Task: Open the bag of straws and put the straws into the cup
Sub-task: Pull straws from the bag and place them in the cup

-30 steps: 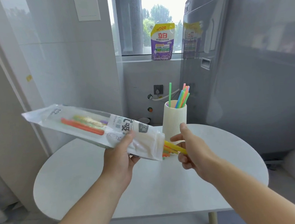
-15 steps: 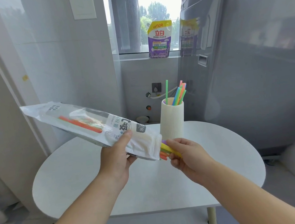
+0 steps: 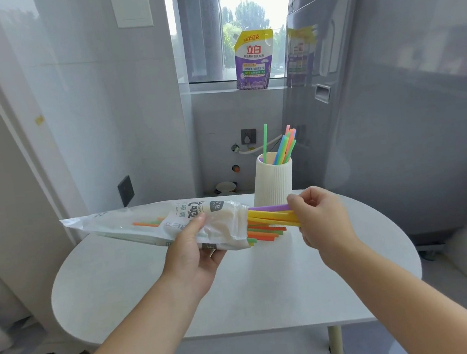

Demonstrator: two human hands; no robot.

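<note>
Both hands are raised over the desk (image 3: 268, 289), and each has hold of something. My left hand (image 3: 190, 257) is wrapped around the bag (image 3: 150, 224) close to its open mouth, thumb on top and fingers underneath. It carries the bag roughly level above the desk, with the closed end pointing off to the left. My right hand (image 3: 323, 222) has its fingers curled in a pinch on the ends of the straws (image 3: 268, 215) that poke out of the bag's mouth. A purple one and several yellow ones run straight into its fingertips. Below them, shorter lengths of orange, red and green straws also stick out of the opening, but the right hand does not reach these. More orange and green show through the clear plastic further back in the bag.

Just behind the right hand stands the cup (image 3: 273, 182), white and ribbed, upright on the far side of the desk. It already holds a few upright straws (image 3: 284, 147): one green leaning left, and blue, green and pink ones leaning right. A purple and yellow pouch (image 3: 254, 59) stands on the window sill beyond, and a grey washing machine (image 3: 392, 100) fills the right side.
</note>
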